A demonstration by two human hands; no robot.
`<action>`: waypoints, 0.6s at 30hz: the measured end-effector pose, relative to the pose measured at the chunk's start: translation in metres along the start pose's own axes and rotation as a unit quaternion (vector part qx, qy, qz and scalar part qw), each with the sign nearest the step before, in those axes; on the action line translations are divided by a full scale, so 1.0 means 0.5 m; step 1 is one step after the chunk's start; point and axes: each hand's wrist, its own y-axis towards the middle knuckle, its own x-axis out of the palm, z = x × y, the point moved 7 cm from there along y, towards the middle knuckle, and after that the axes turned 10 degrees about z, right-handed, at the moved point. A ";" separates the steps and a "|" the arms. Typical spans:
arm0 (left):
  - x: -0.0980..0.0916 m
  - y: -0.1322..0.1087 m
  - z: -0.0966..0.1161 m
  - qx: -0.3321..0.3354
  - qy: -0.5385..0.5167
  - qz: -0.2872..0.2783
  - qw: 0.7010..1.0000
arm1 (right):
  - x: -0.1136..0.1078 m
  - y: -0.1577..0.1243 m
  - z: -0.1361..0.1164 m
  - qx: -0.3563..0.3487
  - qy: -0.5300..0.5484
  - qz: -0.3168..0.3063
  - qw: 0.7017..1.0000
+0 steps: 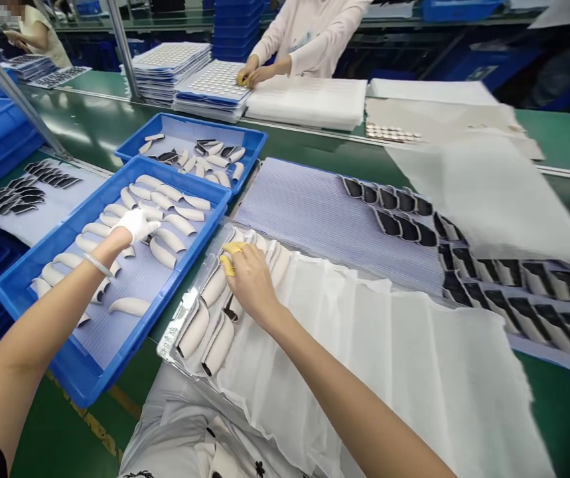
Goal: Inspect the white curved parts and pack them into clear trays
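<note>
My left hand [134, 226], in a white glove, is over a blue tray [3, 282] of loose, curved cream ribbed pieces [128, 306]. Its fingers are bent in among the pieces, and the glove hides what they grip. Yellow finger covers sit on my right hand [247, 272], which is low over a clear plastic tray [171, 335]. Those fingers are curled together at the tray's left part, and their contact is hidden. Near them, cream pieces with dark undersides [219, 345] lie in the slots. Thin white sheet [354, 345] covers the tray's right side.
Behind stands a second blue tray [259, 136] of pieces. Rows of dark-lined pieces [506, 272] lie on a ribbed sheet [309, 212] at right, partly under a translucent sheet [488, 192]. Across the bench, a co-worker [314, 40] handles stacked sheets. A metal post [20, 93] rises at left.
</note>
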 end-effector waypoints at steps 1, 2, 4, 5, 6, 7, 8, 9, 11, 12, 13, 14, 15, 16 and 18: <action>0.013 -0.015 -0.023 -0.023 0.007 -0.006 1.000 | 0.018 0.027 -0.032 -0.016 0.007 -0.015 1.000; 0.029 -0.032 -0.040 -0.044 0.009 -0.009 0.999 | 0.039 0.053 -0.064 -0.029 0.012 -0.032 0.999; 0.065 -0.063 -0.054 -0.077 0.003 -0.003 0.997 | 0.089 0.100 -0.115 -0.045 0.011 -0.071 0.996; 0.082 -0.076 -0.055 -0.091 -0.005 0.002 0.996 | 0.115 0.119 -0.133 -0.045 0.006 -0.092 0.995; 0.096 -0.086 -0.054 -0.102 -0.016 0.009 0.995 | 0.141 0.135 -0.145 -0.039 -0.001 -0.114 0.993; 0.107 -0.093 -0.051 -0.111 -0.029 0.013 0.993 | 0.166 0.149 -0.152 -0.029 -0.008 -0.134 0.990; 0.115 -0.097 -0.048 -0.119 -0.047 0.016 0.992 | 0.187 0.160 -0.155 -0.016 -0.016 -0.154 0.988; 0.118 -0.098 -0.045 -0.124 -0.067 0.018 0.990 | 0.204 0.168 -0.155 -0.003 -0.022 -0.172 0.985; 0.111 -0.099 -0.039 -0.129 -0.114 0.019 0.985 | 0.226 0.179 -0.152 0.022 -0.026 -0.198 0.980; 0.102 -0.100 -0.036 -0.128 -0.141 0.019 0.982 | 0.229 0.182 -0.151 0.033 -0.024 -0.205 0.978; 0.090 -0.103 -0.034 -0.125 -0.168 0.018 0.978 | 0.228 0.185 -0.149 0.044 -0.018 -0.208 0.977; 0.076 -0.109 -0.031 -0.122 -0.196 0.018 0.973 | 0.221 0.187 -0.147 0.055 -0.009 -0.206 0.977; 0.060 -0.118 -0.030 -0.117 -0.224 0.017 0.968 | 0.210 0.187 -0.146 0.066 0.002 -0.198 0.978; 0.042 -0.128 -0.029 -0.111 -0.250 0.017 0.962 | 0.193 0.187 -0.144 0.078 0.017 -0.185 0.979; 0.004 -0.153 -0.030 -0.102 -0.299 0.016 0.949 | 0.147 0.180 -0.138 0.105 0.056 -0.149 0.982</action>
